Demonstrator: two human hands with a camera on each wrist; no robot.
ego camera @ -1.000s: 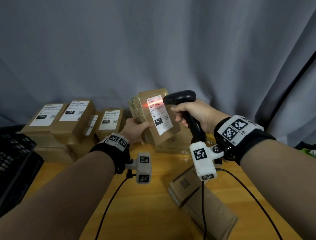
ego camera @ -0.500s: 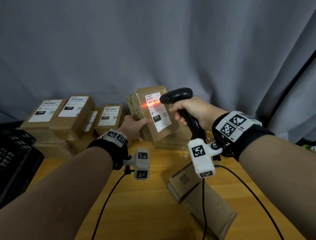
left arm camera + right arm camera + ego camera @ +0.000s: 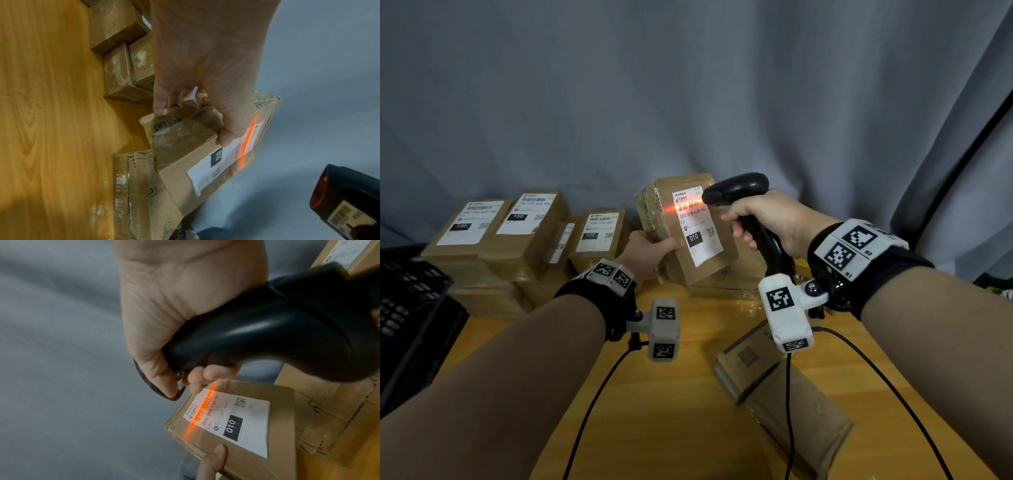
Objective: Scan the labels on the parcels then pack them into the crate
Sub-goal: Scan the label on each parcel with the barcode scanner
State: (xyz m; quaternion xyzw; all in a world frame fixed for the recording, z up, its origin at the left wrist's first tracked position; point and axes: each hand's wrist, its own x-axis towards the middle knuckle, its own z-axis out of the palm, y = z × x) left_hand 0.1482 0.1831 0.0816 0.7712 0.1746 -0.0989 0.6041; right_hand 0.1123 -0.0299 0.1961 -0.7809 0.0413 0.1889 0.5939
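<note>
Your left hand [image 3: 645, 250] grips a taped cardboard parcel [image 3: 690, 233] by its lower left edge and tilts it up over the wooden table [image 3: 671, 411], while your right hand [image 3: 763, 216] is wrapped around the handle of a black barcode scanner [image 3: 736, 188] aimed at the parcel's white label [image 3: 697, 224]. In the head view an orange scan line crosses the barcode at the top of that label. Over the last second the parcel and scanner have drifted slightly left and the line has settled on the barcode, so the read is probably landing now. More labelled parcels [image 3: 517, 233] wait stacked at the back left, and the dark crate [image 3: 410, 308] sits at the table's left edge, well apart from the parcel in hand.

From the left wrist, your thumb [image 3: 228, 138] presses the label side and your fingers [image 3: 162, 104] hook behind the taped end; the parcel is held clear of the table, above another box [image 3: 139, 186].

From the right wrist, your fingertips [image 3: 207, 374] curl under the scanner's handle, and the orange line runs the length of the barcode beside the printed "010". Once the read registers, this parcel looks ready for the crate.
</note>
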